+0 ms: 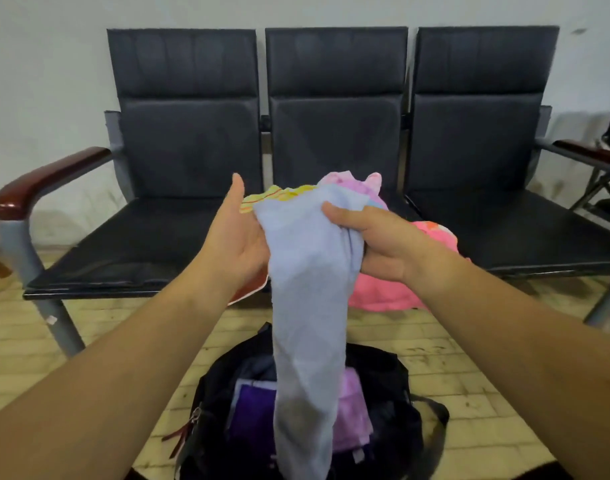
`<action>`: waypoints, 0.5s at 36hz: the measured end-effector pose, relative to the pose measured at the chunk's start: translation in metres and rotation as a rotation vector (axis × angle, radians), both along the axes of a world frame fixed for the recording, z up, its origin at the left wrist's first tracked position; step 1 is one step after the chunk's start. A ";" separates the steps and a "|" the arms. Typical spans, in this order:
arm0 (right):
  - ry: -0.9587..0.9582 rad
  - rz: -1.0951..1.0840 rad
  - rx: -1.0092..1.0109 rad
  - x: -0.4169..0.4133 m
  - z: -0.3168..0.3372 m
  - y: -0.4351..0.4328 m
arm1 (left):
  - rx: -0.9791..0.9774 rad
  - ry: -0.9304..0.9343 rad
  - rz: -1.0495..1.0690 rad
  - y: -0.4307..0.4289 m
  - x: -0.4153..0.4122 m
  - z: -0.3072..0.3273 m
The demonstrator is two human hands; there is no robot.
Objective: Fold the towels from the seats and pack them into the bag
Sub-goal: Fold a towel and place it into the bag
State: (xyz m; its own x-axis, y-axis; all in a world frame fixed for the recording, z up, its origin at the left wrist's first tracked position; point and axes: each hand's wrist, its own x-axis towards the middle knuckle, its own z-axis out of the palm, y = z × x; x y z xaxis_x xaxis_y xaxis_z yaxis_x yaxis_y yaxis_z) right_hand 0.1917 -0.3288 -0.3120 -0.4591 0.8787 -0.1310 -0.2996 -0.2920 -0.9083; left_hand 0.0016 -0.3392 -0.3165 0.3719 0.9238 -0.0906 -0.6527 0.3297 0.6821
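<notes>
A pale blue towel (pixel 307 306) hangs in a long bunch in front of the middle seat. My right hand (pixel 376 237) grips its top, fingers curled round the cloth. My left hand (pixel 237 233) touches the towel's left side with thumb up and palm facing it; its fingers are hidden behind the cloth. More towels lie on the middle seat: a yellow one (pixel 279 194), a lilac-pink one (pixel 362 187) and a bright pink one (pixel 383 292) drooping over the front edge. Below, an open black bag (pixel 393 396) on the floor holds folded purple (pixel 251 414) and pink (pixel 352 410) towels.
A row of three black padded seats (pixel 141 251) with wooden armrests (pixel 37 181) stands against a white wall. The floor is pale tile. Another chair's frame (pixel 605 188) shows at the right edge.
</notes>
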 end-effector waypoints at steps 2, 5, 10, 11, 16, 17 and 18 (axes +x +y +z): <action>0.109 -0.064 -0.016 -0.002 0.003 0.004 | 0.065 0.111 -0.075 -0.003 -0.002 -0.017; 0.197 -0.173 -0.035 -0.001 0.002 0.013 | 0.142 0.300 -0.149 -0.013 0.004 -0.042; 0.150 -0.218 -0.052 0.015 -0.013 0.024 | 0.259 0.729 -0.183 -0.010 0.022 -0.059; 0.109 -0.229 -0.046 0.019 -0.016 0.028 | 0.251 0.733 -0.166 -0.008 0.021 -0.061; -0.165 -0.401 -0.014 0.041 -0.029 0.044 | 0.215 0.720 -0.124 0.002 0.016 -0.059; -0.179 -0.424 -0.030 0.045 -0.032 0.047 | 0.206 0.672 -0.111 0.003 0.016 -0.058; -0.161 -0.415 -0.057 0.049 -0.035 0.049 | 0.181 0.607 -0.088 0.003 0.017 -0.056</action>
